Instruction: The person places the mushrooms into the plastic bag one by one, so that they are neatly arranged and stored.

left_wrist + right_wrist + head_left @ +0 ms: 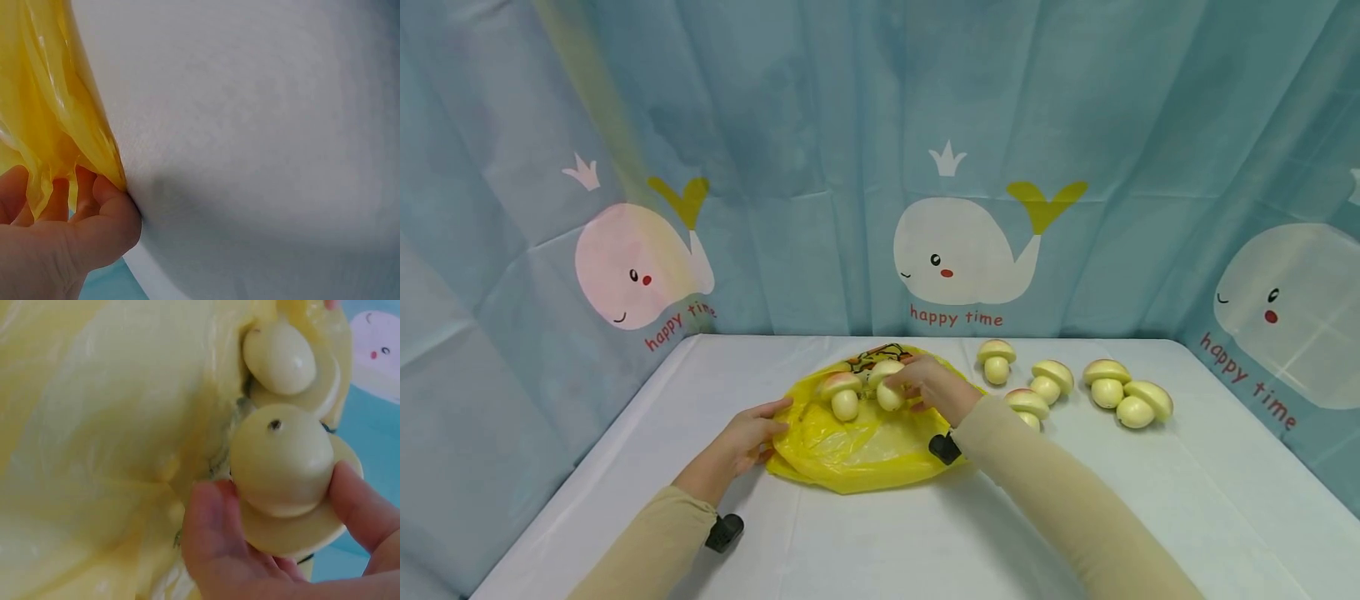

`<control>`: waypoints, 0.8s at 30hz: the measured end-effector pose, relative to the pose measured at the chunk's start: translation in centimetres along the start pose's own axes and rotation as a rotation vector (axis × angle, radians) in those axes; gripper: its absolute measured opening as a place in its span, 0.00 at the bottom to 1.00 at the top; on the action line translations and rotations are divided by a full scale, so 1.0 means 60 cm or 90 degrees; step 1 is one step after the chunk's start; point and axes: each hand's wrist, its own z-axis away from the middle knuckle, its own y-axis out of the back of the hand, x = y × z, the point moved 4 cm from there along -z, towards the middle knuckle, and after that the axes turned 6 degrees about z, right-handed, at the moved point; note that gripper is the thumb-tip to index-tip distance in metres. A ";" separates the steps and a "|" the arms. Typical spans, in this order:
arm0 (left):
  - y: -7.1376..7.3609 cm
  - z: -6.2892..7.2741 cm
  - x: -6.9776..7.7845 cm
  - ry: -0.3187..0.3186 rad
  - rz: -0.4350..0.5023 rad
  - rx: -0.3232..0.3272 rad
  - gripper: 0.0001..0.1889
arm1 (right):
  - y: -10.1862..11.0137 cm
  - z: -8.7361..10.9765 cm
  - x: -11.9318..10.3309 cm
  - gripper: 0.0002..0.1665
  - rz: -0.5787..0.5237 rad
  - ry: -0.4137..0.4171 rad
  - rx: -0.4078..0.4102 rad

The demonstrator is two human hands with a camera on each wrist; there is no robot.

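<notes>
As right hand (936,385) pinches, toy mushroom (282,464) between fingers (361,505).

Clock centres on the yellow plastic bag (850,458), which lies on a white table (865,542). Left hand (751,435) at 9 o'clock grips its edge. Right hand (932,385) at 2 o'clock pinches a pale mushroom (888,397) over it. Second mushroom (844,398) rests cap up on the bag at 11, just beside the held one. Five loose mushrooms (1107,385) lie toward 2 to 3. Blue curtain (850,108) hangs behind at 12
</notes>
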 end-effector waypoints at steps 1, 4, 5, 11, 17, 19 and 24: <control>0.000 0.000 0.000 0.001 0.001 -0.001 0.29 | -0.003 -0.002 0.001 0.35 0.002 0.000 0.008; 0.000 0.002 -0.001 0.001 0.006 0.000 0.29 | -0.011 -0.008 0.005 0.34 0.009 -0.002 0.033; 0.000 0.002 -0.001 0.000 0.006 0.000 0.29 | -0.013 -0.010 0.006 0.34 0.010 -0.003 0.039; -0.002 0.004 0.001 -0.003 0.006 0.000 0.29 | -0.021 -0.019 0.009 0.36 0.021 -0.011 0.054; -0.002 0.004 0.002 0.003 0.007 0.008 0.29 | -0.025 -0.020 0.011 0.36 0.002 -0.020 0.058; -0.002 0.003 0.002 0.006 0.008 0.011 0.29 | -0.026 -0.021 0.012 0.37 0.002 -0.019 0.060; -0.002 0.003 0.001 0.005 0.004 0.012 0.29 | -0.029 -0.021 0.015 0.38 0.003 -0.010 0.057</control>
